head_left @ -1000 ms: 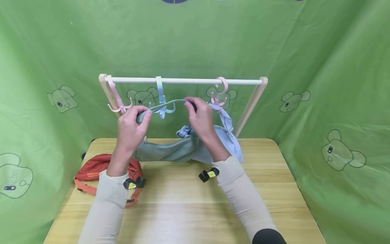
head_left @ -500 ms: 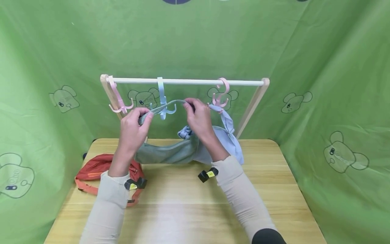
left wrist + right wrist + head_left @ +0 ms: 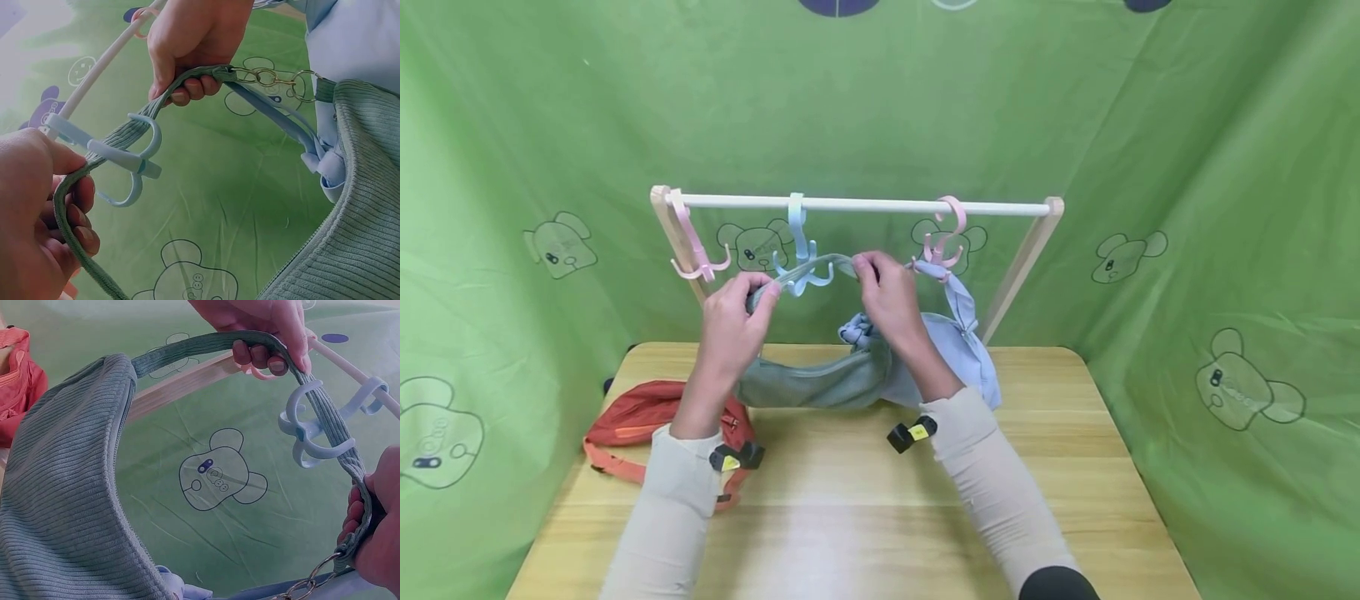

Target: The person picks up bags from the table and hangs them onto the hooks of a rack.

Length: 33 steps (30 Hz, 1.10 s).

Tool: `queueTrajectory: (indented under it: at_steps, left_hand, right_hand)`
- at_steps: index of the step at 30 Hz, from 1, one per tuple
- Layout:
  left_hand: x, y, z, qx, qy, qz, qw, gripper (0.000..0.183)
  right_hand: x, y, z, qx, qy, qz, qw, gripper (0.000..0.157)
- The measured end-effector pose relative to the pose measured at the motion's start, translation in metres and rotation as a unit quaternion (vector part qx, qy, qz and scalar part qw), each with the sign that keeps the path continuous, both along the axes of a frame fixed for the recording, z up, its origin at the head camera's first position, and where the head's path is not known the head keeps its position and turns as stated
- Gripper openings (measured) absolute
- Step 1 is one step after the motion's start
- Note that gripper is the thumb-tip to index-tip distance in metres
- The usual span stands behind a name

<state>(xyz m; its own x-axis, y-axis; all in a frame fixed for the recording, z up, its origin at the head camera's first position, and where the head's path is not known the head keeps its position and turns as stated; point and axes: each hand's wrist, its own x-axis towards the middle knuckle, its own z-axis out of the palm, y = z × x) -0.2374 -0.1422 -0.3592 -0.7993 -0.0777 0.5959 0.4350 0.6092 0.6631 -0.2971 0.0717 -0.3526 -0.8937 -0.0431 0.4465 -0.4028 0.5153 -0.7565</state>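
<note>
Above the table hangs a green corduroy shoulder bag (image 3: 808, 385), its strap (image 3: 119, 135) stretched between both hands. My left hand (image 3: 730, 327) pinches the strap on the left of a light blue hook (image 3: 797, 223). On the other side, my right hand (image 3: 891, 302) grips the strap's end near the gold chain links (image 3: 265, 77). In the right wrist view the strap lies among the prongs of the blue hook (image 3: 307, 434), crossing close to its stem. Behind the bag's right end, a light blue cloth bag (image 3: 958, 346) hangs from the right pink hook (image 3: 942, 246).
A white rod (image 3: 872, 204) on wooden posts carries the hooks. Another pink hook (image 3: 696, 246) hangs at its left end. On the wooden table (image 3: 1000, 500) a red bag (image 3: 640, 412) lies at the left. Green curtains (image 3: 880, 100) enclose the table.
Both hands have come down slightly, with the strap sinking lower against the blue hook. That hook's prongs have shifted, and one now stands up behind the strap.
</note>
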Motion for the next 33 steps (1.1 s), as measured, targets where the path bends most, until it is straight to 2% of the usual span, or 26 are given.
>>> queueTrajectory:
  at_steps: [8,17,23,33]
  left_hand:
    - [0.002,0.000,-0.006,0.008,-0.023,-0.001,0.9997,0.020]
    - [0.006,0.002,-0.015,0.030,-0.043,0.003,0.9986,0.020]
    - [0.007,0.004,-0.017,0.035,-0.041,-0.003,0.9985,0.020]
    - [0.008,0.008,-0.025,0.025,-0.015,-0.012,0.9995,0.018]
  right_hand:
    - [0.005,0.004,-0.008,-0.009,-0.036,0.014,0.999,0.030]
    - [0.015,0.004,-0.018,-0.021,-0.022,0.009,0.999,0.028]
    - [0.020,0.005,-0.023,-0.027,-0.021,0.004,0.999,0.027]
    - [0.028,0.010,-0.037,-0.037,-0.010,0.018,0.999,0.027]
